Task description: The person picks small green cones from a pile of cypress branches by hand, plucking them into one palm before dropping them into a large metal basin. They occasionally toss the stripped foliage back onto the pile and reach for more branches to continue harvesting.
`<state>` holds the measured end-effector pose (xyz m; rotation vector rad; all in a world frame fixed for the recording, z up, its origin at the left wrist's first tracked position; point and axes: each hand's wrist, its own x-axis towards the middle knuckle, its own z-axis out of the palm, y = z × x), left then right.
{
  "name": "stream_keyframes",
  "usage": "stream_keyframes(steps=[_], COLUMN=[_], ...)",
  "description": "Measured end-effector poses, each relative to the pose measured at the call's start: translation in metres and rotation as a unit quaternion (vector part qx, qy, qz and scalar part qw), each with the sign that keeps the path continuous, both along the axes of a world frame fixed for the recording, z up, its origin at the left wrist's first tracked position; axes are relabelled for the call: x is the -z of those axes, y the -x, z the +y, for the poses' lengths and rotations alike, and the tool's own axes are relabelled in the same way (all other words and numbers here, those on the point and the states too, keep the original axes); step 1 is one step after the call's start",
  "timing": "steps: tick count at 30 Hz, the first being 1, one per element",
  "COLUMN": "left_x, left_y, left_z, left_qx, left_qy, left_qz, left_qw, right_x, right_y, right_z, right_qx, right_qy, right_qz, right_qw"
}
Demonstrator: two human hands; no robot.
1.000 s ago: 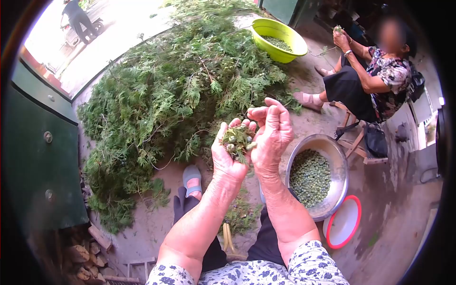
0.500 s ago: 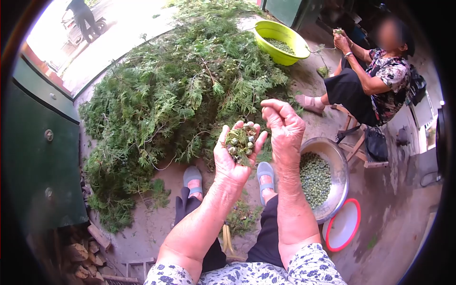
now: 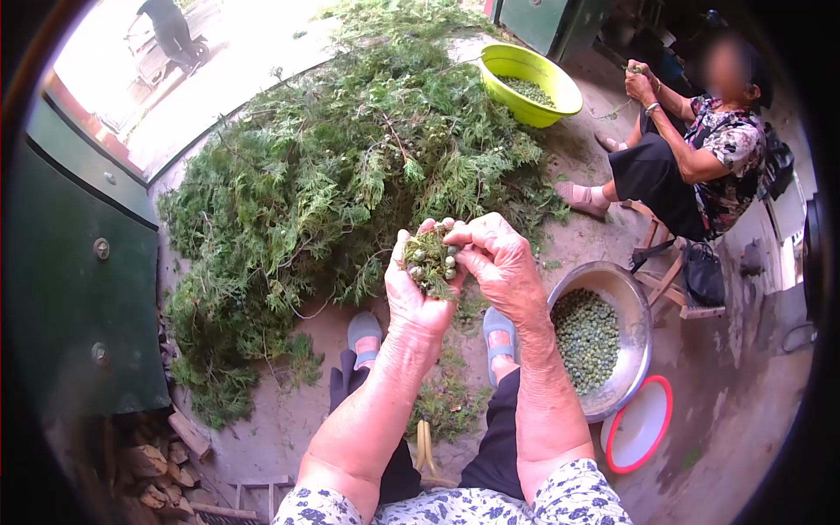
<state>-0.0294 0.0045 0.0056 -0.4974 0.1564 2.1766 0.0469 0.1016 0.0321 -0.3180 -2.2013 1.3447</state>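
In my left hand (image 3: 418, 293) lies a clump of green sprigs with round grey-green berries (image 3: 431, 262), the palm turned up and the fingers curled round it. My right hand (image 3: 500, 262) touches the clump's right side, thumb and forefinger pinched together; what sits between their tips is too small to make out. A metal basin (image 3: 637, 337) holding many loose green berries (image 3: 586, 341) stands on the floor to the right of my right forearm. Beyond my hands spreads a large pile of leafy green branches (image 3: 306, 184).
A yellow-green tub (image 3: 547, 112) with berries stands beyond the pile. A red-rimmed white basin (image 3: 639, 429) leans by the metal one. Another person (image 3: 700, 157) sits at the upper right, hands raised. Split firewood (image 3: 144, 464) lies lower left; another figure (image 3: 171, 35) is outside.
My right hand has come down and left from above the basin side to the clump in my left hand. The view has shifted slightly. The co-worker's hands have closed together.
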Motion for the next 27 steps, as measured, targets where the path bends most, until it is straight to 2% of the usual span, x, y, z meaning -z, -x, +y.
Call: stream_keyframes(steps=[1,4,5,7,8,9,11,15,19,21,22,23,25,27], left_x=[0.006,0.003,0.001,0.0,-0.003,-0.006,-0.007,0.002,0.006,0.005,0.005,0.004,0.0,0.003], left_y=[0.001,0.002,0.002,0.005,0.007,0.008,0.009,0.009,0.011,0.013,0.013,0.012,0.011,0.012], left_z=[-0.002,-0.001,-0.001,0.0,0.0,0.0,0.001,0.003,0.003,0.002,0.001,0.0,-0.002,0.001], left_qx=[0.009,0.006,-0.005,-0.011,-0.021,-0.03,-0.039,-0.033,-0.035,-0.038,-0.039,-0.04,-0.032,-0.033], left_qy=[-0.015,-0.031,-0.031,-0.034,-0.017,0.0,-0.015,-0.046,-0.052,-0.05,-0.048,-0.049,-0.034,-0.033], left_qz=[0.008,0.017,0.018,0.011,0.006,0.002,-0.017,0.009,-0.001,0.0,-0.001,0.0,0.025,0.029], left_qw=[1.0,0.999,0.999,0.999,1.0,1.0,0.999,0.998,0.998,0.998,0.998,0.998,0.999,0.998], right_x=[-0.001,-0.012,-0.011,-0.01,-0.007,-0.009,-0.015,-0.004,0.003,-0.003,-0.009,-0.005,0.003,0.002], right_y=[0.0,-0.001,-0.002,-0.002,-0.004,-0.004,-0.006,0.002,0.004,0.005,0.003,0.003,0.005,0.004], right_z=[0.0,0.0,0.001,0.003,0.005,0.004,-0.001,-0.013,-0.014,-0.015,-0.01,-0.009,-0.004,-0.002], right_qx=[0.0,0.017,0.017,-0.028,-0.07,-0.071,-0.045,-0.007,-0.003,-0.008,-0.038,-0.039,-0.049,-0.055], right_qy=[0.0,0.248,0.248,0.455,0.502,0.502,0.399,0.161,0.135,0.367,0.423,0.422,0.553,0.536], right_qz=[0.002,-0.019,-0.019,0.092,0.104,0.103,-0.02,-0.048,-0.025,0.026,0.027,0.028,0.087,0.088], right_qw=[1.0,0.969,0.968,0.885,0.856,0.856,0.916,0.986,0.991,0.93,0.905,0.905,0.827,0.838])
